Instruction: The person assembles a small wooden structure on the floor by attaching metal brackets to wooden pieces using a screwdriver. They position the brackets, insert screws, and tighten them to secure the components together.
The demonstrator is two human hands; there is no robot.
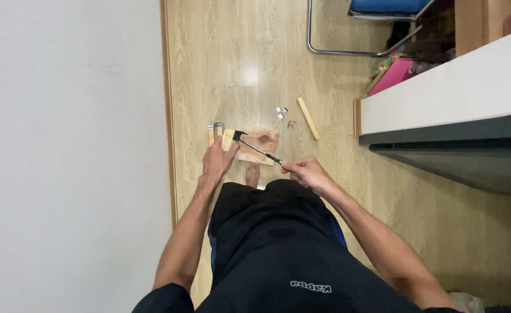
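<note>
I'm crouched over the wooden floor, looking straight down past my knees. My left hand is pressed down on a short wooden piece at the left edge of the square wooden board, fingers spread flat over it to keep it from sliding. My right hand is wrapped around the handle end of a slim screwdriver, which runs at a slant across the board up to a small dark bracket sitting where the short piece meets the board. The tip looks to be right at that bracket, though I can't make out the screw itself from here.

To do this well, I judge I need the shaft in line with the screw, not leaning as much as it seems to now, and steady weight from the left hand so the joint stays tight while I turn. Slow turns, firm push, so the tip doesn't skip out.

Around me: two more wooden sticks with metal ends lie just left of the board, a few small metal brackets and dark screws sit beyond it, and a loose wooden strip lies near them. My bare foot is just below the board.
</note>
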